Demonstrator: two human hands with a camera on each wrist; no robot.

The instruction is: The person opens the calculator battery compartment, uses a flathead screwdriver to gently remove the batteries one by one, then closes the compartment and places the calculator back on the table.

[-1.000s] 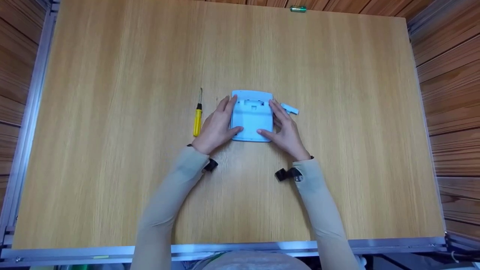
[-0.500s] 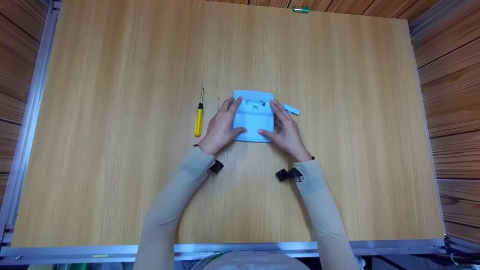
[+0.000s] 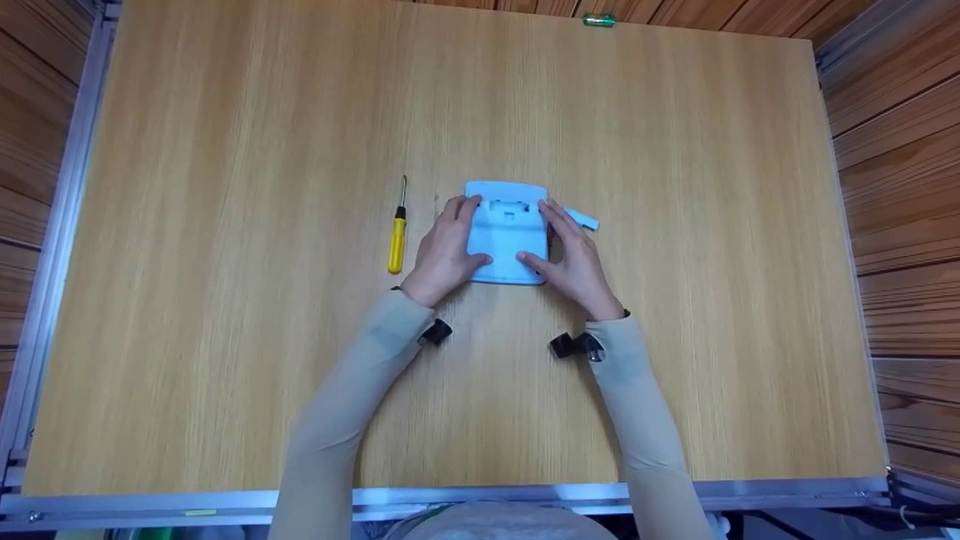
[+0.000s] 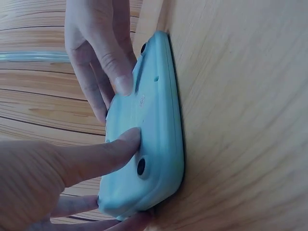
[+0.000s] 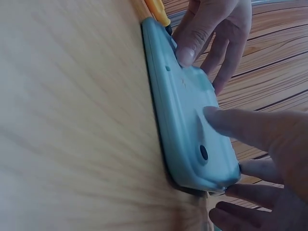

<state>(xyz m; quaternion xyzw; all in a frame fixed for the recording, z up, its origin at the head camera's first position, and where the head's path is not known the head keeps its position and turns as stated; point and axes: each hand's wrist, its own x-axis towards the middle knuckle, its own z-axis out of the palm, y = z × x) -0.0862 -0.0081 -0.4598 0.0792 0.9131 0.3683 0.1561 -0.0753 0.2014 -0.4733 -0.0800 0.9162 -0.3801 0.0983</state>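
Note:
A light-blue calculator (image 3: 507,244) lies back side up on the table, with a recessed battery compartment (image 3: 509,207) uncovered near its far edge. On its left side my left hand (image 3: 444,251) holds it, thumb on the back and fingers along the edge. My right hand (image 3: 574,262) grips the right side the same way. In the left wrist view a dark round foot (image 4: 141,166) shows near the left thumb. Just beyond my right fingers lies a small blue battery cover (image 3: 582,218), partly hidden by them. The calculator's underside is hidden.
A screwdriver (image 3: 397,240) with a yellow handle lies left of my left hand, tip pointing away. At the table's far edge there is a green battery (image 3: 599,20). A metal rail (image 3: 487,496) runs along the near edge of the wooden table (image 3: 262,187).
My left hand and wrist have shifted slightly to the right, its thumb further onto the calculator's back. My right hand, the calculator and the screwdriver stay nearly where they were.

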